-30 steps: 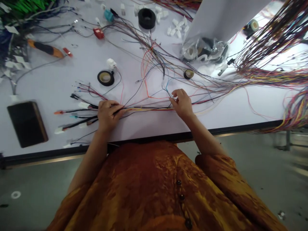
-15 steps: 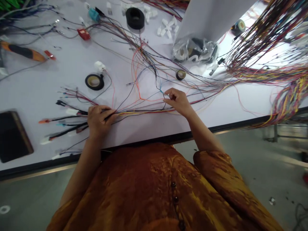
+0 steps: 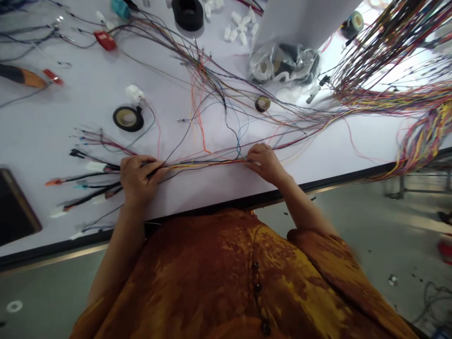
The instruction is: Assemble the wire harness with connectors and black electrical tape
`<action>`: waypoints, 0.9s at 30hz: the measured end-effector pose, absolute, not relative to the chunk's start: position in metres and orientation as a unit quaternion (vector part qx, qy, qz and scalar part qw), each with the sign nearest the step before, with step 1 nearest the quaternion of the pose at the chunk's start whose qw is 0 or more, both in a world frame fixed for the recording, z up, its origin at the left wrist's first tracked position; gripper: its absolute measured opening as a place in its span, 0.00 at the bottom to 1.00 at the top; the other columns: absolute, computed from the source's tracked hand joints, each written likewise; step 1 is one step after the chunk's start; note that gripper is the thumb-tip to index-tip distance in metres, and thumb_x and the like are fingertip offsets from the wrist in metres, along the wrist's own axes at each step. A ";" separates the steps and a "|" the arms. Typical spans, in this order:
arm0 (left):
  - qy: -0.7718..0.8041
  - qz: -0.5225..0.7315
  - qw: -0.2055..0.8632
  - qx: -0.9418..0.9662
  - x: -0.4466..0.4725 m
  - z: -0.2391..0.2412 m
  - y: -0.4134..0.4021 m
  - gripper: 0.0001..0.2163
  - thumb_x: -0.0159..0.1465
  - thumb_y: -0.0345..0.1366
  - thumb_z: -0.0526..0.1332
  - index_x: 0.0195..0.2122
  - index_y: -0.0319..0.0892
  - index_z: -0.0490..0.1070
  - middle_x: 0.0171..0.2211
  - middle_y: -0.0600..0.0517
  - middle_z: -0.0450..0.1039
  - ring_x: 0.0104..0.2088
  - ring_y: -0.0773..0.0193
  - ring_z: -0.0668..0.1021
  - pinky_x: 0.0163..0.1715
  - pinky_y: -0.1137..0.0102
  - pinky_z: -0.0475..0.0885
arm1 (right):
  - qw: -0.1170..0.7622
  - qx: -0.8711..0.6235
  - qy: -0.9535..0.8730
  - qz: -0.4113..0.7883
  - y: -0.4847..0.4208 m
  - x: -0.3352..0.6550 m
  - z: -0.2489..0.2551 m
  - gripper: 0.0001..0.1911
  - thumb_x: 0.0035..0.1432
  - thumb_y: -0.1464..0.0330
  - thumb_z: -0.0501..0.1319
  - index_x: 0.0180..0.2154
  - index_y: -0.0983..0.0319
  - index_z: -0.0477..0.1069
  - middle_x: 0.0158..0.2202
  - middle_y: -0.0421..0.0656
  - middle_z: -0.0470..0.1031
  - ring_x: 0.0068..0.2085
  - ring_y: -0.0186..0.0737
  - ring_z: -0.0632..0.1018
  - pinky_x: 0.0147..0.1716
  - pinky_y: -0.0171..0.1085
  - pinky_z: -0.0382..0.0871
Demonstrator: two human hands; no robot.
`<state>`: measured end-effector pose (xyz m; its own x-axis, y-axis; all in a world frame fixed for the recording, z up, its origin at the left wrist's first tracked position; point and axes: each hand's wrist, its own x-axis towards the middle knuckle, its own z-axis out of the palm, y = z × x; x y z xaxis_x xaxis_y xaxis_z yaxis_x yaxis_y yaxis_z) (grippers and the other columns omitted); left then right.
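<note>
The left hand is lying curled on the desk, its fingers closing around the wire bundle, which is running straight from it across to the right hand. The right hand is pinching the bundle with bent fingers. A black tape roll is sitting just beyond the left hand, a smaller roll beyond the right

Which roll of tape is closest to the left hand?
The flat black roll with the pale middle, just beyond the left hand. The small roll lies nearer the right hand; the thick black ring is far off.
</note>
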<state>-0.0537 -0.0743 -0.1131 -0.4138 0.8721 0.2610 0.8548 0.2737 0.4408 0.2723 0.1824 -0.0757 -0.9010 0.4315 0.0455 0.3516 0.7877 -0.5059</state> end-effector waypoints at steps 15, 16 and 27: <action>0.764 0.250 -0.048 0.593 -0.059 -0.115 -0.075 0.16 0.68 0.47 0.62 0.39 0.39 0.82 0.40 0.44 0.81 0.41 0.55 0.78 0.48 0.60 0.68 | 0.108 -0.231 -0.906 0.337 0.176 0.287 -0.066 0.16 0.68 0.59 0.60 0.49 0.63 0.78 0.44 0.50 0.78 0.45 0.45 0.77 0.48 0.43 0.69; 0.759 0.248 -0.054 0.599 -0.058 -0.114 -0.075 0.15 0.68 0.46 0.62 0.39 0.38 0.82 0.40 0.44 0.81 0.41 0.55 0.79 0.48 0.60 0.68 | 0.115 -0.240 -0.894 0.361 0.176 0.279 -0.067 0.16 0.68 0.60 0.60 0.49 0.63 0.77 0.43 0.50 0.78 0.44 0.43 0.77 0.47 0.41 0.70; 0.764 0.204 -0.085 0.607 -0.049 -0.097 -0.069 0.08 0.65 0.45 0.64 0.43 0.50 0.77 0.46 0.45 0.79 0.47 0.46 0.80 0.48 0.50 0.73 | -0.081 -0.379 -0.897 0.212 0.176 0.187 -0.077 0.17 0.71 0.59 0.51 0.42 0.60 0.75 0.41 0.46 0.83 0.37 0.43 0.80 0.30 0.37 0.59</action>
<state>-0.0486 -0.0691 -0.0974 -0.2497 0.8915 0.3780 0.9611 0.1807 0.2088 0.1867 0.1758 -0.0775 -0.7000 0.6454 -0.3057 0.7140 0.6235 -0.3185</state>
